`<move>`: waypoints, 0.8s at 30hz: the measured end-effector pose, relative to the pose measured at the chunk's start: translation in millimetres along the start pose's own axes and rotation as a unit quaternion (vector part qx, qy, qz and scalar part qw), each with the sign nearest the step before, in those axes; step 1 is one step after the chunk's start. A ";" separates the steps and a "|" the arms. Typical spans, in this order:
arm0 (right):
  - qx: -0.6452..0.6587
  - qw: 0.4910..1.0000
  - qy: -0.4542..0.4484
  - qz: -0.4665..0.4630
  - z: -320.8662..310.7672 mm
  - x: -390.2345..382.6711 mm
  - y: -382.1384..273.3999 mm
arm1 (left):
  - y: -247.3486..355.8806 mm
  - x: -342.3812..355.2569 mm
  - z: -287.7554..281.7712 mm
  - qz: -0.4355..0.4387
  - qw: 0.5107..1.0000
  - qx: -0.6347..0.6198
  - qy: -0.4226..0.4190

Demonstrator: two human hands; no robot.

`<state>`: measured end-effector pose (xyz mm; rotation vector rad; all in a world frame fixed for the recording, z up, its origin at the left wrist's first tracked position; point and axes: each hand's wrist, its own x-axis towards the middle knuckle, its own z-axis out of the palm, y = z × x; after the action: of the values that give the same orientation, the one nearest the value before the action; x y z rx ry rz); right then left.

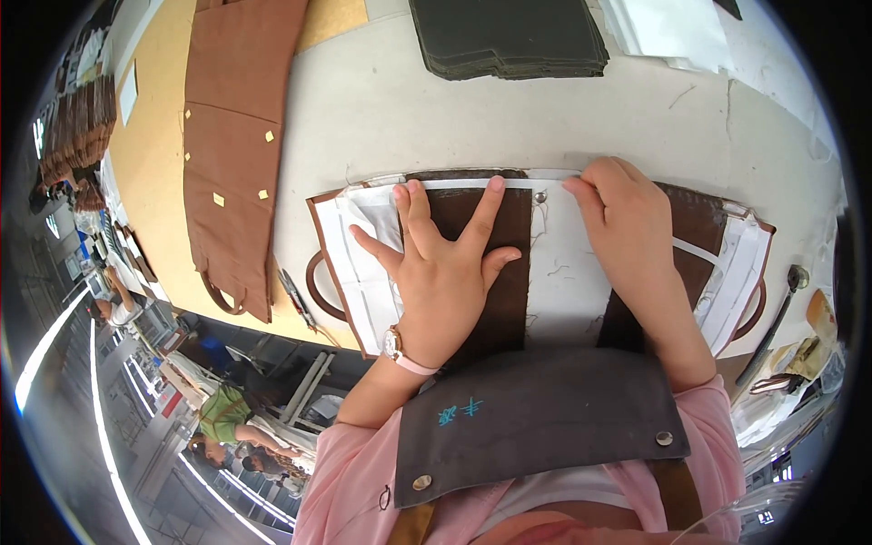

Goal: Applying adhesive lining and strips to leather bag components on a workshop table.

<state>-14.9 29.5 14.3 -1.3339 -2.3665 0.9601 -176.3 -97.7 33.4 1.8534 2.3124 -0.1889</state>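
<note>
A bag piece with its white and dark brown inner side up (565,263) lies across the table in front of me, a brown loop handle showing at either end. My left hand (442,259) rests on its left half, fingers spread wide, with the fingertips near the far edge. A narrow white strip (545,173) runs along that far edge. At its right part my right hand (627,213) is closed, thumb and fingers pinched on the strip and edge. A round metal snap (540,197) sits between my hands. Loose threads lie on the white middle panel.
Left of the piece lies a long brown bag part (236,163) with small yellow stickers, and beside it small snips (296,300). Dark sheets are stacked (509,36) at the far side, white sheets (668,32) farther right. A black-handled tool (777,318) lies right. Co-workers (227,418) are visible at lower left.
</note>
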 end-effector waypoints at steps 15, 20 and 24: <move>-0.042 0.999 0.002 -0.034 4.2 -1.5 -0.2 | 33.5 5.1 13.5 0.072 0.989 -0.128 0.023; -0.079 0.996 0.023 -0.039 8.2 -6.1 0.4 | 42.8 10.4 23.7 0.100 0.986 -0.118 0.057; -0.122 0.991 0.039 -0.032 4.7 -10.5 -0.5 | 44.8 12.8 25.6 0.107 0.984 -0.122 0.068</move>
<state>-11.9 18.6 12.1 -1.3408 -2.5119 0.6043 -133.9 -81.0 6.0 2.0210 2.0834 0.2454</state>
